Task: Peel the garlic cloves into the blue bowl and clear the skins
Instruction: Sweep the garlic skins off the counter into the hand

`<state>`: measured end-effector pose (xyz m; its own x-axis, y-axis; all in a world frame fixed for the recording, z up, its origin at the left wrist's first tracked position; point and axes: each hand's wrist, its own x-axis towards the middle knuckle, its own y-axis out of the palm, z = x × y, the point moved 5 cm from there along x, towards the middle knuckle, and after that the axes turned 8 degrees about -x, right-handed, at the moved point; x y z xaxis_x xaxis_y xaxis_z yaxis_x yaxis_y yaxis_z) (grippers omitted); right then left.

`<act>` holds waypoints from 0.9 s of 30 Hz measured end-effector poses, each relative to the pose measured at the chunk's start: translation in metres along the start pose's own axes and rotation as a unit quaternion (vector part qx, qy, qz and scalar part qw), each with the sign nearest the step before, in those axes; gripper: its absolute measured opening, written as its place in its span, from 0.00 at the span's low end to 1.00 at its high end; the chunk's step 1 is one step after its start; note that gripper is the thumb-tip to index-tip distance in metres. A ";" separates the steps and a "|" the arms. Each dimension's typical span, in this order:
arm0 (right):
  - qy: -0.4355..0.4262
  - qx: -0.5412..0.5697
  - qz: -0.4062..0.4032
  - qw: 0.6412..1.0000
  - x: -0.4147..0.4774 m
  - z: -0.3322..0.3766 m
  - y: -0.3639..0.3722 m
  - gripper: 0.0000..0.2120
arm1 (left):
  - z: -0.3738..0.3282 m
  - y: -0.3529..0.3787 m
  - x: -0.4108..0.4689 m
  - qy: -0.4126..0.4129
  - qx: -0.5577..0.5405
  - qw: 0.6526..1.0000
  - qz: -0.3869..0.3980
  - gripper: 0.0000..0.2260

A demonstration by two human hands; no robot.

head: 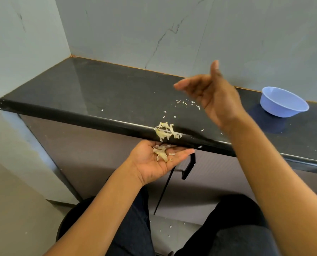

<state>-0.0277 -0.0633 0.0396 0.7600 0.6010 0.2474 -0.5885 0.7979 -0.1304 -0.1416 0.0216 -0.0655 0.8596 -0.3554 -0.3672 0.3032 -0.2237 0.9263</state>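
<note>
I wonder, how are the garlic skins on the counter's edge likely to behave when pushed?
The garlic skins look thin and curled, so probably very light and floppy, apt to scatter: small flakes already dot the counter. They overhang the edge above the left hand, so a gentle push should likely tip them in.

The left hand (154, 159) cups garlic skins (161, 153) below the surface (98, 93) edge; the right hand (212, 95) hovers open near the blue bowl (283, 101).
</note>
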 end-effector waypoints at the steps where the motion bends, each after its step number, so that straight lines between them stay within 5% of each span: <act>1: 0.020 -0.004 -0.059 0.998 0.004 -0.004 -0.021 0.35 | 0.001 0.000 0.000 -0.003 0.005 1.000 -0.008 0.23; 6: 0.117 -0.125 -0.196 0.966 0.012 -0.040 -0.072 0.35 | 0.013 0.001 0.005 -0.024 0.026 0.999 -0.023 0.25; 14: 0.117 -0.394 0.027 0.911 0.012 -0.037 -0.002 0.33 | 0.008 0.000 0.003 -0.011 0.007 1.000 -0.028 0.24; 23: 0.015 -0.385 0.245 0.890 -0.034 -0.025 0.071 0.33 | -0.005 -0.005 -0.005 0.052 0.049 0.997 -0.020 0.21; 27: 0.020 -0.269 0.279 0.922 -0.052 -0.012 0.081 0.36 | -0.007 -0.007 -0.005 0.066 0.081 0.993 -0.048 0.20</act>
<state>-0.1117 -0.0293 0.0043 0.3955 0.9178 -0.0362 -0.6777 0.2650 -0.6859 -0.1451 0.0311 -0.0701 0.8798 -0.2052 -0.4289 0.3255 -0.3976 0.8579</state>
